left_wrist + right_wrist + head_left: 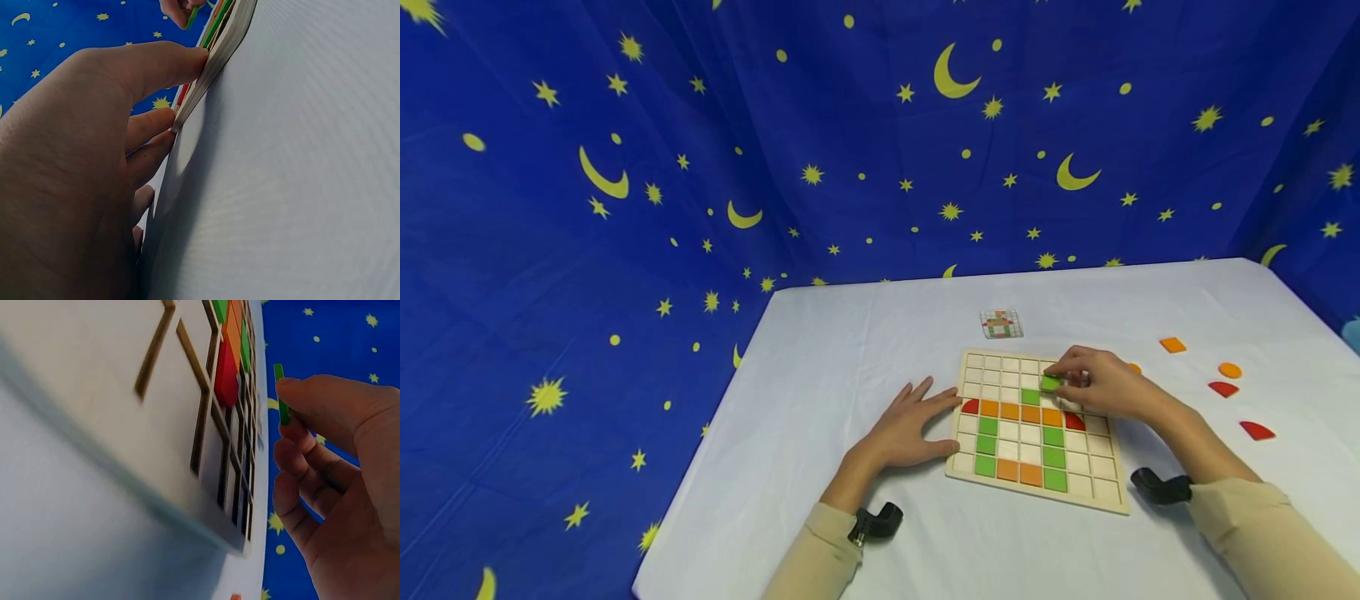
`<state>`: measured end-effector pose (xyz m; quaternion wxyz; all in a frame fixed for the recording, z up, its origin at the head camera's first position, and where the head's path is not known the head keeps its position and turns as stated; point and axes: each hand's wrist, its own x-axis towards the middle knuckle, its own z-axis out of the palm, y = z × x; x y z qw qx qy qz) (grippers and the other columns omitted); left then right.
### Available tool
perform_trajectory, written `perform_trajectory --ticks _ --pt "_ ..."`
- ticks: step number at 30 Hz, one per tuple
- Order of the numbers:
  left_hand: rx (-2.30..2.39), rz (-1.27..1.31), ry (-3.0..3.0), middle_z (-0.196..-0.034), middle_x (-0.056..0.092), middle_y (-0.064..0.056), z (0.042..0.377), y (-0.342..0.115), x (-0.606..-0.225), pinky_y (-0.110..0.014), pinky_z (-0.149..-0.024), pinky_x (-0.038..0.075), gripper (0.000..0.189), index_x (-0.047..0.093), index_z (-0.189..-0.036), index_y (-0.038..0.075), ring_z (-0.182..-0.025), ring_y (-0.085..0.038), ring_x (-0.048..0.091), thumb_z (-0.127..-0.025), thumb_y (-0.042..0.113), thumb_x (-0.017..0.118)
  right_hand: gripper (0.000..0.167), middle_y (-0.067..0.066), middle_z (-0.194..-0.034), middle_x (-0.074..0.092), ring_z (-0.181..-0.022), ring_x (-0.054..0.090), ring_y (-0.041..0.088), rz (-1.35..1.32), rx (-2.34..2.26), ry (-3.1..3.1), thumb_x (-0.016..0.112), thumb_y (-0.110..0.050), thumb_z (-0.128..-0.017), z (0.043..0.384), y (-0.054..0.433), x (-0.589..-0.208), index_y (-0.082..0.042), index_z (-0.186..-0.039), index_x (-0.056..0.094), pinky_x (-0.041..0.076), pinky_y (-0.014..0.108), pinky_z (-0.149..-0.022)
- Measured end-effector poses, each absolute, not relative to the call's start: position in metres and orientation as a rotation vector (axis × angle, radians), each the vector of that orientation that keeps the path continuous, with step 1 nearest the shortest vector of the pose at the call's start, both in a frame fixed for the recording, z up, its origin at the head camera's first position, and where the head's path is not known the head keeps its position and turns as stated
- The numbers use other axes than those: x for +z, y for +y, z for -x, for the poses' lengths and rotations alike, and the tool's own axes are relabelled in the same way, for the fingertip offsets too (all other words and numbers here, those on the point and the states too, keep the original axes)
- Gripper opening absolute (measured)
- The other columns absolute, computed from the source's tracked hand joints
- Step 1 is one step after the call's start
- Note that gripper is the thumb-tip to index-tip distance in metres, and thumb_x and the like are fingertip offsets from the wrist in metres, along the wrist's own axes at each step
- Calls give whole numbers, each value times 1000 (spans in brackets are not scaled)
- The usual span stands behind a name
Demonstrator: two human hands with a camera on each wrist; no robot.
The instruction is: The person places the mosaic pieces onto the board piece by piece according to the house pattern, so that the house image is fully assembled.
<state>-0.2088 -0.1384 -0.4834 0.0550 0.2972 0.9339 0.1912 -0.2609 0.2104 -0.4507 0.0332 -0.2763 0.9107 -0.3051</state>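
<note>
A wooden grid board lies on the table, with orange and green square tiles and red quarter-round tiles in some of its cells. Between thumb and fingertips my right hand pinches a green square tile over the upper right part of the grid. In the right wrist view this green tile is seen edge-on, apart from the board. My left hand is spread at the board's left side, thumb and fingertips touching its edge. The left wrist view shows the thumb against that edge.
A small pattern card lies behind the board. To the right are loose pieces: an orange square, an orange circle and two red quarter-rounds. Another orange piece is partly hidden by the right hand. A blue star-patterned cloth hangs behind.
</note>
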Motion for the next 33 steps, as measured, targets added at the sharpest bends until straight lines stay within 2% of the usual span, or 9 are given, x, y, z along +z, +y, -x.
perform_trajectory --ticks 17,26,33 --pt "575 -908 2840 -152 27 19 209 -138 -484 -39 -117 2 70 40 -147 33 -145 -17 8 -86 64 55 30 -3 -95 61 -72 51 12 992 -900 2742 74 -14 -85 265 185 -451 -7 -114 71 47 27 -60" --pt "577 -908 2841 -152 26 19 210 -138 -485 -38 -117 2 69 40 -147 33 -145 -16 8 -86 63 55 31 -4 -96 61 -76 54 11 1004 -882 2711 74 -15 -85 268 174 -450 -7 -114 71 50 29 -66" --pt "572 -906 2838 -153 27 18 209 -138 -484 -38 -117 2 69 40 -147 33 -145 -17 8 -86 62 55 29 -5 -92 59 -76 51 13 1000 -858 2682 73 -17 -86 270 165 -451 -8 -114 72 47 30 -66"
